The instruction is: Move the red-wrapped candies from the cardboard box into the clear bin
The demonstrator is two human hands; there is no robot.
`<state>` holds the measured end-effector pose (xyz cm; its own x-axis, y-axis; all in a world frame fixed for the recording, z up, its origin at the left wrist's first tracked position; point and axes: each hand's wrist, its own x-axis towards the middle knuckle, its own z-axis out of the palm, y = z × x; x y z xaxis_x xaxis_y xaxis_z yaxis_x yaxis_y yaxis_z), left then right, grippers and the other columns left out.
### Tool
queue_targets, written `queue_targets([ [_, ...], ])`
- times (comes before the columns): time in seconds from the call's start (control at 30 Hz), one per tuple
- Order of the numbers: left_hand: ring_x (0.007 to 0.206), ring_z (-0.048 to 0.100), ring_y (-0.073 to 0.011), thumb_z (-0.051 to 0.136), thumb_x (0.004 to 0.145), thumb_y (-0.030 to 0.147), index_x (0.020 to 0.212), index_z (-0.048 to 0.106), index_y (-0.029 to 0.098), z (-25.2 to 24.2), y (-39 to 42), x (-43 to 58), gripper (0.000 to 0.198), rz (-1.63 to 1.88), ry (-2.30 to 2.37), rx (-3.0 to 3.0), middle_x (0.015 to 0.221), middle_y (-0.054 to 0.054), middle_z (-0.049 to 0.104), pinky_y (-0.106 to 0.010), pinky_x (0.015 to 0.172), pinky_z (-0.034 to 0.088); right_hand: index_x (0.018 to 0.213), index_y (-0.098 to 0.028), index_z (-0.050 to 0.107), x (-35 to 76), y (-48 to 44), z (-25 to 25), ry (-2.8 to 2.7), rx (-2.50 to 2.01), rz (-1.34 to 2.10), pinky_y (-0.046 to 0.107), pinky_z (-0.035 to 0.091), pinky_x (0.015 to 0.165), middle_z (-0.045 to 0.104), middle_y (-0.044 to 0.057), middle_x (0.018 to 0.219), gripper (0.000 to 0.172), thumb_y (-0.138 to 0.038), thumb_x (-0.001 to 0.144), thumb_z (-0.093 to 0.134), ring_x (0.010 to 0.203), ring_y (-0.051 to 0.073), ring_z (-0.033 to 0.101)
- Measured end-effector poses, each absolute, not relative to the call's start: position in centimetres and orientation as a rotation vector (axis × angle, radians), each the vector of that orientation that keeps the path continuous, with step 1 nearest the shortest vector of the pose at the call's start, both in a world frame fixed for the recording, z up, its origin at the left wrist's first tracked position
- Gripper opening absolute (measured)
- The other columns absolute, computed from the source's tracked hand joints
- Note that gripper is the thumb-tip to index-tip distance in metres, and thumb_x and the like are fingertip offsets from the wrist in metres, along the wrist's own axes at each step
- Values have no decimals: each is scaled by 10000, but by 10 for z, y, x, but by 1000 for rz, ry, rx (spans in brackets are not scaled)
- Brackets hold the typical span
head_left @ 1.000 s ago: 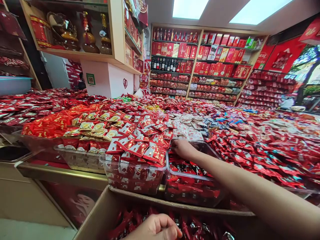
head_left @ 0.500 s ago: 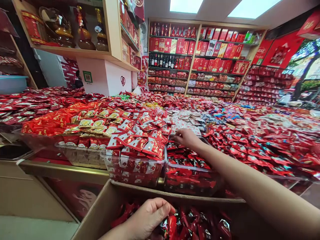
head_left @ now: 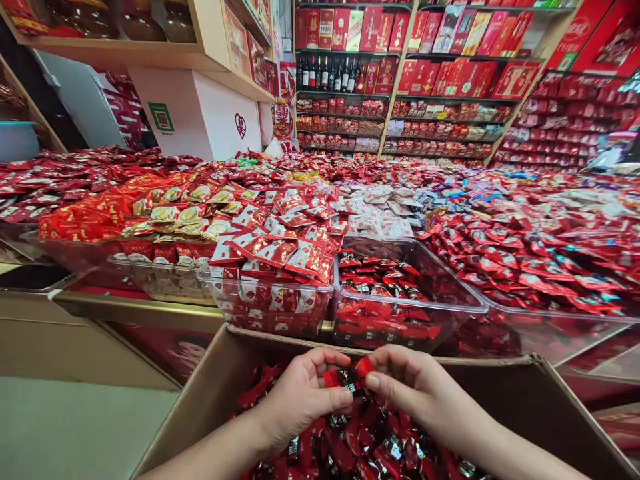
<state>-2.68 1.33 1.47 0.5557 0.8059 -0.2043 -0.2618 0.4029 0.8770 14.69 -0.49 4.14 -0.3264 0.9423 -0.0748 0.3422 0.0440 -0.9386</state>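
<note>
Both of my hands meet above an open cardboard box (head_left: pixel 500 393) that holds many small red and black wrapped candies (head_left: pixel 350 440). My left hand (head_left: pixel 300 393) pinches the left side of a wrapped candy (head_left: pixel 345 379) between thumb and fingers. On the candy's right side, the thumb and fingertips of my right hand (head_left: pixel 415 383) are closed. Just beyond the box stands a clear plastic bin (head_left: pixel 410 301), partly filled with similar red and black candies (head_left: pixel 380 280). Its right part shows bare wall.
Left of that bin, another clear bin (head_left: pixel 265 287) is heaped with red and white packets (head_left: pixel 280 247). Red and black packets (head_left: pixel 530 267) pile up on the right. Shelves of bottles and red boxes (head_left: pixel 345 73) stand behind. A wooden cabinet (head_left: pixel 215 47) overhangs the left.
My right hand has come back from the clear bin to the box and now meets my left hand at the candy. The view has tilted downward.
</note>
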Motion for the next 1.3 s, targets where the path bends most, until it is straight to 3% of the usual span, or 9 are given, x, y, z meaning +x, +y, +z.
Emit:
queue_targets([
  [0.17,631,589,-149,622,629,138,887,440,128,16,11,-26,316,719,708,891,737,-54,615,-240,557,425,714,-146,493,149,4,42,-1480,-1208,1545,181,339,458,477,-27,570,239,-381,678,507,484,55,413],
  [0.33,669,577,-137,550,704,201,922,458,155,21,15,-26,242,758,738,850,783,-34,594,-237,588,418,723,-150,454,153,2,39,-1432,-1269,1526,191,364,458,472,-25,575,244,-386,681,498,479,59,428],
  [0.43,594,566,-111,552,700,226,904,465,156,22,16,-26,233,772,810,921,722,-13,585,-191,502,389,882,-180,449,156,-5,42,-1755,-1251,1195,248,423,590,528,50,826,263,-333,677,511,687,123,507],
  [0.5,541,549,-92,547,703,246,920,459,159,22,16,-26,249,751,830,969,665,10,567,-174,462,367,1028,-222,420,157,-11,46,-2107,-1126,892,297,397,752,431,88,1096,385,-280,663,528,937,180,446],
  [0.57,482,519,-75,560,691,252,937,448,167,24,15,-25,284,720,824,1005,588,43,532,-169,436,357,1089,-254,398,156,-17,50,-2390,-984,638,308,356,820,384,67,1174,402,-194,700,477,1025,183,382],
  [0.8,462,502,-78,327,796,402,888,477,158,20,11,-24,300,696,782,934,586,12,543,-176,407,314,1018,-270,402,161,-23,71,-2428,-854,202,279,408,685,563,36,957,332,-122,721,423,816,144,507],
  [1.0,440,488,-66,453,731,396,789,482,144,0,16,-23,260,616,830,989,569,2,574,-160,401,279,762,-212,468,199,31,122,-2153,-1313,-233,261,392,657,556,45,897,61,-206,727,417,796,151,515],
  [1.17,471,488,-78,510,677,376,789,466,150,-12,16,-23,255,499,847,1166,596,7,571,-172,426,304,661,-156,485,213,104,131,-2340,-1627,-526,227,364,571,549,55,703,66,-182,691,432,655,148,512],
  [1.3,606,508,-106,476,701,341,856,523,193,-30,19,-35,219,232,859,1721,704,7,584,-189,521,352,743,-123,515,215,139,122,-2581,-1729,-611,226,369,598,564,92,752,150,-84,679,384,698,163,532],
])
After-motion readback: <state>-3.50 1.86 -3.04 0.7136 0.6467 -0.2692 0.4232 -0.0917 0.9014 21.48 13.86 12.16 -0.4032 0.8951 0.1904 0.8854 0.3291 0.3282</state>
